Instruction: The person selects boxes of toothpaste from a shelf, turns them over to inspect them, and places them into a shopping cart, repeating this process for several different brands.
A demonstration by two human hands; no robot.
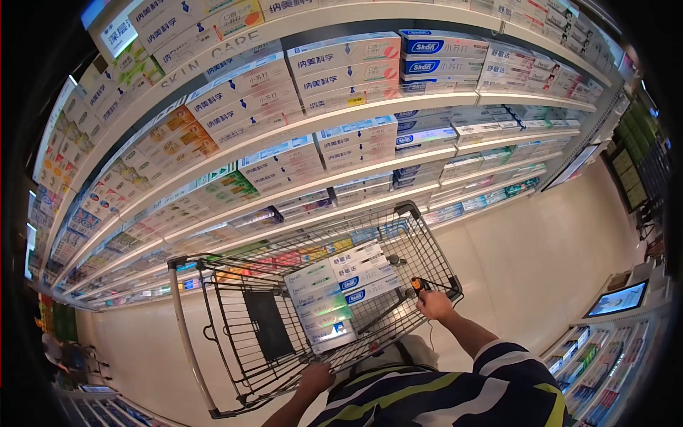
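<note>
A wire shopping cart (245,407) stands right in front of me, beside the shelves. My left hand (316,377) is closed on its near rim. In my right hand (435,304), over the near right corner of the cart, is a small black-and-orange device (417,285); its exact kind cannot be made out. A thin cord hangs below that hand. Inside the cart lie several toothpaste boxes: a greenish-white stack (318,302) to the left, and white and blue boxes (365,274) next to it, some marked Skon.
Long curved shelves (313,128) packed with toothpaste boxes run along the far side. Pale floor (512,242) extends to the right. A lit screen (617,299) stands above another stocked shelf (601,370) at lower right. At far left a person (57,352) is partly visible.
</note>
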